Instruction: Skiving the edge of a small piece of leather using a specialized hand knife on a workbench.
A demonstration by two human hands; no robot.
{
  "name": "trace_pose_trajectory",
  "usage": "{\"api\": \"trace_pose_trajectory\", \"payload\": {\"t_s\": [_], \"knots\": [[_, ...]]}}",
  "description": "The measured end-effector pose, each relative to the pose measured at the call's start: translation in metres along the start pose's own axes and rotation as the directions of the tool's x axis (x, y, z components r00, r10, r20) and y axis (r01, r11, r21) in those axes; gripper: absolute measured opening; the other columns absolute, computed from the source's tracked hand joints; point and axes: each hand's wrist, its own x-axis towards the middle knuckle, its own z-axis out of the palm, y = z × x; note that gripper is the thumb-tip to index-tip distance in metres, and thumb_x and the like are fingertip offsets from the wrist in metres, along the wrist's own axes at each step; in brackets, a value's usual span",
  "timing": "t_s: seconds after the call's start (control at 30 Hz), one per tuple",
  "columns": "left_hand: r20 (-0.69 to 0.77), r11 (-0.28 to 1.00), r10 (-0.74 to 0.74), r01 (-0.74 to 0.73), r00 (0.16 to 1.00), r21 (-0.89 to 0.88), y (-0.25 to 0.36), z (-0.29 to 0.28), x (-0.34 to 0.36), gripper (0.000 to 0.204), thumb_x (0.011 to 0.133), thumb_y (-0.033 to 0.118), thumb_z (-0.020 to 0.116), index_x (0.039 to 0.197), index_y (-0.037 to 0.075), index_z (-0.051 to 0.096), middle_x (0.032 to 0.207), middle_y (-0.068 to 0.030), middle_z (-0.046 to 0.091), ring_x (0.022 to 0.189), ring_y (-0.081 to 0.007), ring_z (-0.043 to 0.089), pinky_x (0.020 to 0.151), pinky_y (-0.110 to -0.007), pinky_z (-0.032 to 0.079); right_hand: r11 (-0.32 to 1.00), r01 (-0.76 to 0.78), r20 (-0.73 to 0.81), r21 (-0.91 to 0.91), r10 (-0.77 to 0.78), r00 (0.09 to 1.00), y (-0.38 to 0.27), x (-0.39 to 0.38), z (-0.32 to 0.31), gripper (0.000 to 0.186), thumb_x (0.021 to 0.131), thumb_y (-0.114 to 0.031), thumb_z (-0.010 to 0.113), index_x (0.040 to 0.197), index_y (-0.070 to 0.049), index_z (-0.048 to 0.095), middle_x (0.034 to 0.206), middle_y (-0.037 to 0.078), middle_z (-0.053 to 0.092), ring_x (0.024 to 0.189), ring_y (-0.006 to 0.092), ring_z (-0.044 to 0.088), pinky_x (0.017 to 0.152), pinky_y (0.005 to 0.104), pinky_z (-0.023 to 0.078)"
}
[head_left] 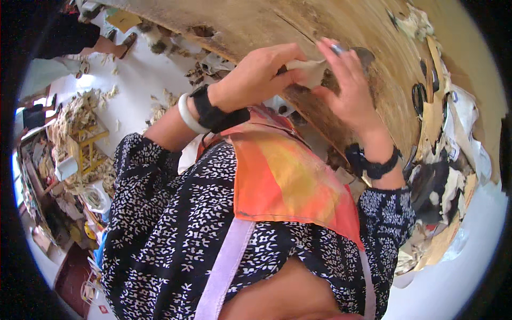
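Observation:
My left hand (261, 72) is closed in a pinch on a small pale strip (306, 65), of a material I cannot make out, just above the near edge of a worn wooden tabletop (250, 24). Beside the strip's other end is my right hand (349, 88), its fingers stretched up and the thumb apart. A small silvery thing (336, 49) shows at those fingers; whether it is worn or held is unclear. Dark bands circle both wrists, and a white bangle (189, 114) sits on the left one. An orange and yellow apron (288, 181) lies below my hands.
Black-handled scissors (418, 100) lie at the table's right, near white cloth (461, 120) and black-and-white fur scraps (434, 184). Left on the floor are a yellow wooden stool (88, 144) and heaps of pale fur (80, 114). Another person's sandalled foot (128, 45) is at upper left.

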Motion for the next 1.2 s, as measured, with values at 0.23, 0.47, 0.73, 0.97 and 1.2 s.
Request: {"api": "trace_pose_trajectory", "payload": {"t_s": [0.23, 0.47, 0.73, 0.97, 1.2], "knots": [[-0.072, 0.961, -0.223, 0.208, 0.972, -0.181, 0.017, 0.004, 0.019, 0.014, 0.093, 0.010, 0.063, 0.107, 0.005, 0.061, 0.081, 0.0017, 0.061, 0.074, -0.0045, 0.055, 0.065, -0.022, 0.046, 0.822, -0.411, 0.312, 0.394, 0.302, 0.901, 0.024, -0.013, -0.032, 0.018, 0.086, -0.016, 0.068, 0.093, 0.000, 0.063, 0.074, 0.013, 0.056, 0.068, 0.0228, 0.056, 0.065, 0.0349, 0.045], [-0.107, 0.898, -0.358, 0.311, 0.928, -0.312, -0.010, 0.014, 0.010, 0.010, 0.091, 0.011, 0.063, 0.099, 0.006, 0.063, 0.072, 0.0043, 0.056, 0.065, -0.0038, 0.048, 0.056, -0.021, 0.040, 0.741, -0.523, 0.352, 0.421, 0.398, 0.847, 0.028, -0.034, -0.023, 0.018, 0.093, -0.018, 0.061, 0.091, -0.001, 0.063, 0.067, 0.012, 0.052, 0.062, 0.0156, 0.048, 0.060, 0.0315, 0.042], [-0.130, 0.942, -0.335, 0.328, 0.933, -0.072, -0.084, 0.065, -0.017, 0.012, 0.092, 0.012, 0.060, 0.097, 0.002, 0.065, 0.067, -0.0032, 0.055, 0.062, -0.0072, 0.046, 0.054, -0.027, 0.040, 0.782, -0.564, 0.462, 0.265, 0.410, 0.786, 0.066, -0.068, 0.048, 0.020, 0.092, -0.023, 0.056, 0.092, -0.005, 0.065, 0.083, 0.019, 0.065, 0.078, 0.0338, 0.064, 0.070, 0.0431, 0.048], [-0.096, 0.938, -0.344, 0.346, 0.934, 0.007, -0.085, 0.042, -0.015, 0.013, 0.094, 0.011, 0.058, 0.098, 0.000, 0.065, 0.072, -0.0060, 0.062, 0.066, -0.0113, 0.057, 0.060, -0.027, 0.046, 0.830, -0.533, 0.407, 0.161, 0.436, 0.803, 0.078, -0.081, 0.043, 0.024, 0.096, -0.026, 0.055, 0.100, -0.004, 0.064, 0.084, 0.015, 0.063, 0.077, 0.0238, 0.060, 0.071, 0.0373, 0.047], [-0.289, 0.815, 0.004, 0.164, 0.957, 0.556, -0.096, 0.035, -0.024, 0.039, 0.083, 0.016, 0.065, 0.121, 0.007, 0.058, 0.131, -0.0133, 0.054, 0.125, -0.0336, 0.047, 0.104, -0.044, 0.035, 0.606, -0.658, 0.485, 0.447, 0.454, 0.748, 0.117, -0.059, -0.013, 0.020, 0.092, -0.022, 0.061, 0.092, -0.002, 0.066, 0.078, 0.003, 0.063, 0.076, 0.0133, 0.057, 0.068, 0.0322, 0.047]]}}
